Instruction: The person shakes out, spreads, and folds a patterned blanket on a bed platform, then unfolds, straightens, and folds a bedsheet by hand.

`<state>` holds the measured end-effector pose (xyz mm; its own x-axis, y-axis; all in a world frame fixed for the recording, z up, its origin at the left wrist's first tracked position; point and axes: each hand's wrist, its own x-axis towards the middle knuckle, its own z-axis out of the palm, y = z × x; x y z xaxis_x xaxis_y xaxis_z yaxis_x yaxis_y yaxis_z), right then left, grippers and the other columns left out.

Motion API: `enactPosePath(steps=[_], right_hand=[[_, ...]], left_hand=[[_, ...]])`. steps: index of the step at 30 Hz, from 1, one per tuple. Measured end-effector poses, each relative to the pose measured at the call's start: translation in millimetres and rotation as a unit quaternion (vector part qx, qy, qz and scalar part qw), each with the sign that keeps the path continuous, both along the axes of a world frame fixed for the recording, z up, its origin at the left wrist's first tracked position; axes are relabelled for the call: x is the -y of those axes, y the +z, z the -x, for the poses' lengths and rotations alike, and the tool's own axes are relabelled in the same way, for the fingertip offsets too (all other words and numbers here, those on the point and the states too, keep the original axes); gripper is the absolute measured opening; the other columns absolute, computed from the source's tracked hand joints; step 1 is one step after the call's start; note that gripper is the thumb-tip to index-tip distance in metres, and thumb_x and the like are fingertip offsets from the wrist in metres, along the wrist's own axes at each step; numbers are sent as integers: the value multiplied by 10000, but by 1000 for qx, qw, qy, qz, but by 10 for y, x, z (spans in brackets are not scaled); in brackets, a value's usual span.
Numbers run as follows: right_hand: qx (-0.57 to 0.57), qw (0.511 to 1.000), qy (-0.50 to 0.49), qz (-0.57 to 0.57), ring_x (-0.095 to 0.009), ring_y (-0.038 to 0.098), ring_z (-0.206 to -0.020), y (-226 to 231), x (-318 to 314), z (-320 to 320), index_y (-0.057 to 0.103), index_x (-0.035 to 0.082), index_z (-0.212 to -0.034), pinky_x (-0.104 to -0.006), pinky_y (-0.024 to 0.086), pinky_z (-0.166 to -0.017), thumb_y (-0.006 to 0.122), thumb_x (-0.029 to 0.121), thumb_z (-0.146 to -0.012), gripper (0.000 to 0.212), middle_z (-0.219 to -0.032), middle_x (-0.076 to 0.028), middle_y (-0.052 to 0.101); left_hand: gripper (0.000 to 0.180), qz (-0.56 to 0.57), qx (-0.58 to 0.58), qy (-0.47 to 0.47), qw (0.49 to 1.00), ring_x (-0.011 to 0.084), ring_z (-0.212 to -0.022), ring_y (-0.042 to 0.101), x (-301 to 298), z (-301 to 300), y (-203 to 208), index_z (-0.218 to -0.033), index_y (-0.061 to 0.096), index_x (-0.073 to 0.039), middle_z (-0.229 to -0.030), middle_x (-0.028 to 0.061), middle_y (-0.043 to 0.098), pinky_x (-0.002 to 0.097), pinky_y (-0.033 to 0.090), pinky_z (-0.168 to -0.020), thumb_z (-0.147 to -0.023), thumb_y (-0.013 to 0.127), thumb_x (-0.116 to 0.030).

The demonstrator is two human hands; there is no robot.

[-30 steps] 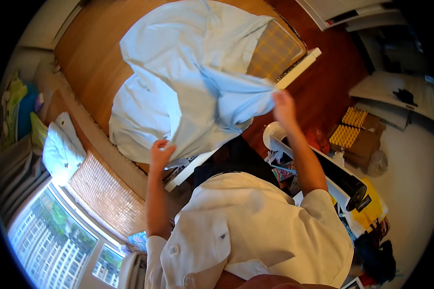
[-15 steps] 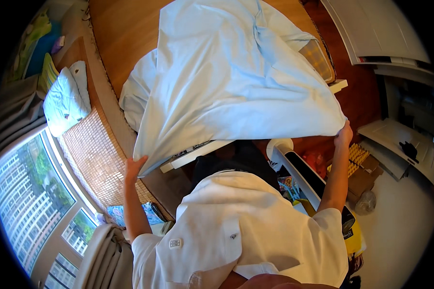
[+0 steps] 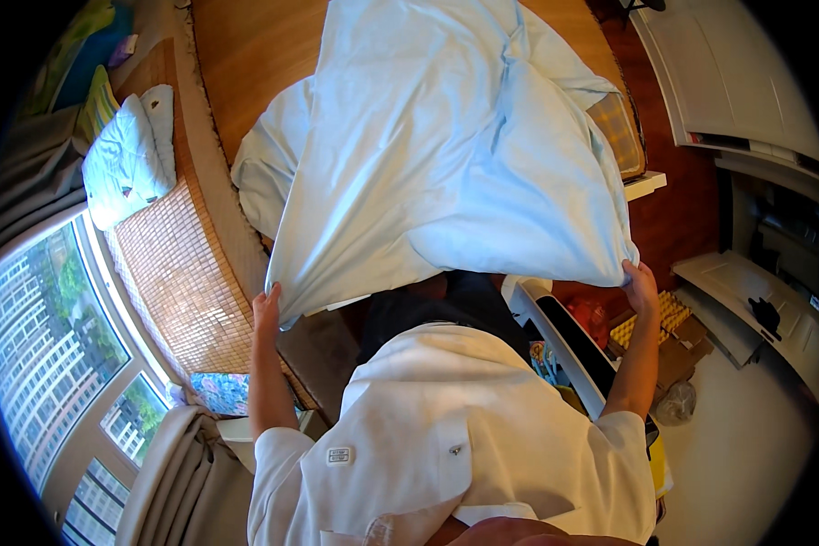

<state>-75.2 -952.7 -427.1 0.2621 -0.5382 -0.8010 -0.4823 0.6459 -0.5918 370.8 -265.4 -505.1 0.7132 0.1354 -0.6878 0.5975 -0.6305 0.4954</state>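
A large pale-blue cloth sheet point(image 3: 437, 155) spreads in front of me, wrinkled, its far part lying over the bed. My left hand point(image 3: 267, 305) is closed on its near left corner. At the near right corner, my right hand point(image 3: 640, 280) pinches the cloth between fingers and thumb. The near edge sags between both hands, close to my waist. A loose fold of the sheet bulges out on the left side, and a deep crease runs down its right half.
Under the sheet is a bed with a tan mat point(image 3: 255, 45). A window ledge on the left holds a woven mat point(image 3: 177, 264) and a folded light-blue quilt point(image 3: 129, 168). To the right stand a long white open drawer point(image 3: 564, 341), a cardboard box point(image 3: 678, 350) and white cabinets point(image 3: 737, 73).
Both hands have drawn closer together, the right one moving inward and lower. The sheet's near edge has slackened and now sags in more folds.
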Motion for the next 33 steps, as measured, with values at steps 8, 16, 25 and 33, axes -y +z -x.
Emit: enactPosePath(steps=[8, 16, 25, 33], right_hand=[[55, 970, -55, 228, -145, 596, -947, -111, 32, -155, 607, -36, -1172, -279, 470, -839, 578, 187, -975, 299, -1087, -82, 643], [21, 921, -206, 329, -225, 628, -978, -107, 383, -110, 577, -10, -1227, -346, 518, -793, 620, 275, -956, 396, -1137, -131, 638], [-16, 880, -309, 361, -294, 640, -1006, 309, 661, 113, 549, -22, -1262, -428, 565, -784, 595, 301, -964, 442, -1184, -170, 622], [-22, 872, -311, 377, -314, 634, -1007, 440, 641, 8, 537, -42, -1267, -434, 558, -784, 568, 283, -978, 436, -1187, -187, 617]], left_hand=[[367, 102, 10, 58, 993, 191, -824, 625, 14, -112, -90, -1040, 650, 61, -908, 107, 661, 325, 503, -740, -902, 617, -277], [372, 282, 22, 247, 927, 267, -998, 620, -411, -363, -267, -1163, 594, 57, -1090, 145, 642, 379, 495, -886, -930, 566, -231], [436, 110, 16, 239, 965, 299, -987, 620, -1057, -274, -482, -1232, 570, 37, -1103, 193, 621, 445, 523, -822, -913, 586, -261], [444, 122, 12, 266, 956, 297, -966, 620, -1077, -128, -625, -1231, 585, 45, -1118, 190, 620, 418, 521, -820, -900, 602, -250]])
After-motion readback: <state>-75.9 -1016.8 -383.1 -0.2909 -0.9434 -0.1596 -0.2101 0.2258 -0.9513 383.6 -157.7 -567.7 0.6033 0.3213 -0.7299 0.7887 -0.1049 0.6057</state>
